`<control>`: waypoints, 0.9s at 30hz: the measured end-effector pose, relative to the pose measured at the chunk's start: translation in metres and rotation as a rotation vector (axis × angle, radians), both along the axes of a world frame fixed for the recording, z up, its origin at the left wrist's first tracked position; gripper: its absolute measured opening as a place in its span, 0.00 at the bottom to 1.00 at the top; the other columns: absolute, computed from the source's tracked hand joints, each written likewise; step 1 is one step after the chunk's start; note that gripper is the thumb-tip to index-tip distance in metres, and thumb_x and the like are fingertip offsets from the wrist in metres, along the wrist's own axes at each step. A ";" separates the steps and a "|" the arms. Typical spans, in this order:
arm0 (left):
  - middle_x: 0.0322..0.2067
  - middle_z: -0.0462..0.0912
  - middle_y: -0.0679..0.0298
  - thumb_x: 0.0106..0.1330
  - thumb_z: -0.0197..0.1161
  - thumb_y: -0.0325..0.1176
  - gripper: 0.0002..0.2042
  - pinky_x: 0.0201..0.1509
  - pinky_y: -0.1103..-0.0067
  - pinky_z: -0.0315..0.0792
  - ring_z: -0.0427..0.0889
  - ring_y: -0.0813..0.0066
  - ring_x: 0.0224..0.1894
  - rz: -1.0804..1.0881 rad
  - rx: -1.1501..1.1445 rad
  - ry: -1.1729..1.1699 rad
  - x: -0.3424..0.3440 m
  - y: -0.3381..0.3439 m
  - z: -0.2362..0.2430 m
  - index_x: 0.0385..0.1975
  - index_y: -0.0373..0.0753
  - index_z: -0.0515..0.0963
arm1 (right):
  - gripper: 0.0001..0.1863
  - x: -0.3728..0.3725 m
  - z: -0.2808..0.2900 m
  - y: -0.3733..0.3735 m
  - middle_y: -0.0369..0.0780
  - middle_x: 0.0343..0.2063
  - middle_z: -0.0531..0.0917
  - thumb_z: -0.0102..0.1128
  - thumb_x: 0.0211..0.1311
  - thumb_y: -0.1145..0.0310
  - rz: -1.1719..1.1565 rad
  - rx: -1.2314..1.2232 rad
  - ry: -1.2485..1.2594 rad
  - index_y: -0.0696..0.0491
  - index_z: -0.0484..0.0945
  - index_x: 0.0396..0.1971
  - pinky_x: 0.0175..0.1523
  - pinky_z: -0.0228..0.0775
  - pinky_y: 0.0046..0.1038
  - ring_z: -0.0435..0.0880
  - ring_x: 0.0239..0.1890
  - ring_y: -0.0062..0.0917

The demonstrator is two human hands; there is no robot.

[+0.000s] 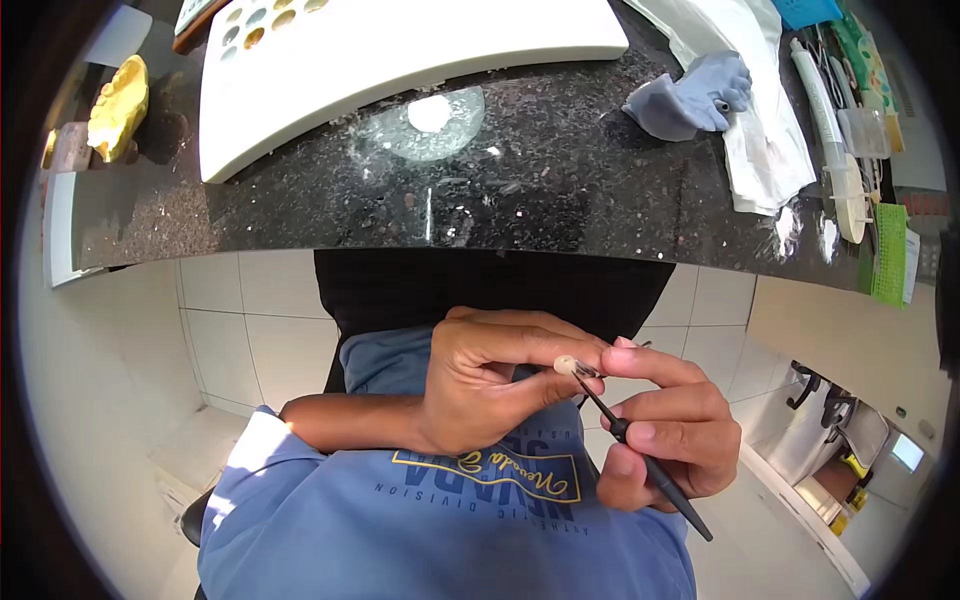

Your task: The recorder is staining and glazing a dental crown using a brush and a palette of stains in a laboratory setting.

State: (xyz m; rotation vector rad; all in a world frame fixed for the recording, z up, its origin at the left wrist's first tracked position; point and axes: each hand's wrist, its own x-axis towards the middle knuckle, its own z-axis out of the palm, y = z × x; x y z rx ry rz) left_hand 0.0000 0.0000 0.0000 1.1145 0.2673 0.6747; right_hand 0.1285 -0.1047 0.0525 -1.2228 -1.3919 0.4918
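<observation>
Pinching a small cream piece (565, 364) in the grip of the left hand (485, 375), in front of the counter (560, 205). Gripping a black tool (665, 484) in the right hand (680, 415), with its tip right at the piece.

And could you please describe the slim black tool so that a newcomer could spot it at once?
Find the dark speckled stone worktop; on the person's side of it, the right hand holds the slim black tool aslant. Unlike the small, rounded cream piece at its tip, it is long, dark and tapered.
</observation>
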 end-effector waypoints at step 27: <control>0.33 0.85 0.52 0.51 0.68 0.18 0.10 0.41 0.73 0.82 0.85 0.60 0.40 0.050 0.039 0.076 0.006 0.005 0.001 0.34 0.35 0.84 | 0.12 0.002 0.000 0.011 0.41 0.21 0.79 0.69 0.45 0.77 -0.122 -0.007 0.049 0.56 0.73 0.29 0.46 0.79 0.45 0.85 0.38 0.45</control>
